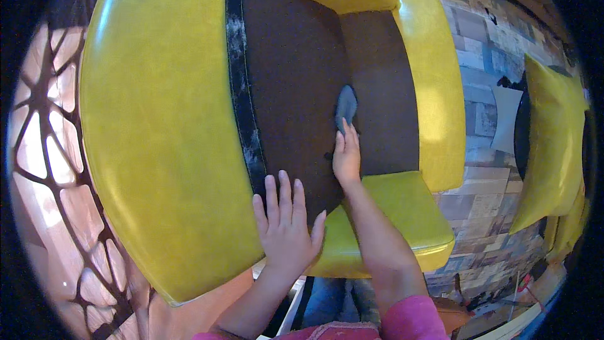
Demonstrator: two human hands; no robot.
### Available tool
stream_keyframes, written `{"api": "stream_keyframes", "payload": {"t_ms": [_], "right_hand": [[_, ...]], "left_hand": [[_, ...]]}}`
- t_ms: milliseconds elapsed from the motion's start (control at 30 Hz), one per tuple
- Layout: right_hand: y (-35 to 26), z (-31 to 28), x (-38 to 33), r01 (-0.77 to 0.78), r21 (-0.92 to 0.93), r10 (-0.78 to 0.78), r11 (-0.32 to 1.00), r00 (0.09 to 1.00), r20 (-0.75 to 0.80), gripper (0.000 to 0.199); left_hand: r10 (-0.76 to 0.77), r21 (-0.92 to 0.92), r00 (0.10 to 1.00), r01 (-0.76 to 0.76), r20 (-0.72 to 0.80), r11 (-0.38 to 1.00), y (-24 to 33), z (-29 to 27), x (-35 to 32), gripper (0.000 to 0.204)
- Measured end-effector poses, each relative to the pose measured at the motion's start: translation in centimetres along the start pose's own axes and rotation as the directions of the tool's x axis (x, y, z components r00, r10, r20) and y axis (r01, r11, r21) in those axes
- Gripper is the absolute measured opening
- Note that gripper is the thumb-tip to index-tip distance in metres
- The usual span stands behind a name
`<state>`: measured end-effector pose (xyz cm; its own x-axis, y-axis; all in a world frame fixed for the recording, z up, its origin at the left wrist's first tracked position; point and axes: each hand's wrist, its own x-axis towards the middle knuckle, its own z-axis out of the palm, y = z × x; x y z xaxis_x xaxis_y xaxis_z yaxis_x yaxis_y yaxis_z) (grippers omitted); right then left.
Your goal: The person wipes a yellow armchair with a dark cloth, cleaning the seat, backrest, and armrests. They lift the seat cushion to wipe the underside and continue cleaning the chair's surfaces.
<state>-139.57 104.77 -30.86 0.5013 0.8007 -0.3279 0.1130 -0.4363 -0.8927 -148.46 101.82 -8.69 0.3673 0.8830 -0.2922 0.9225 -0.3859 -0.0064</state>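
Across the middle of the frame a yellow chair with a brown panel is filling the view, its worn black seam running down left of centre; at far right a second chair is showing; lower centre, the left hand is lying flat and open on the panel, gripping nothing; just right of centre the right hand is pressing a small grey cloth into the crease with straight fingers, not closing around it; the cloth is looking soft, light, easily bunched, best pinched at its lower edge.
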Motion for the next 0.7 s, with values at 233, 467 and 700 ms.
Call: {"api": "stream_keyframes", "payload": {"t_ms": [233, 467, 700], "right_hand": [[-5.4, -0.3, -10.6, 0.179, 0.137, -0.196, 0.974, 0.972, 0.127, 0.047], [-1.5, 0.1, -8.0, -0.174, -0.089, 0.185, 0.981, 0.972, 0.147, 0.052], [2.7, 0.6, -3.3, -0.268, -0.021, 0.268, 0.963, 0.961, 0.064, 0.052]], "left_hand": [[0.007, -0.092, 0.996, -0.015, -0.087, 0.996, 0.1, 0.9, 0.4, 0.071], [-0.017, -0.094, 0.998, 0.012, -0.054, 0.995, 0.9, 2.6, 1.0, 0.074], [-0.064, -0.191, 0.998, 0.066, 0.016, 0.979, 1.9, 4.1, 2.3, 0.078]]}}
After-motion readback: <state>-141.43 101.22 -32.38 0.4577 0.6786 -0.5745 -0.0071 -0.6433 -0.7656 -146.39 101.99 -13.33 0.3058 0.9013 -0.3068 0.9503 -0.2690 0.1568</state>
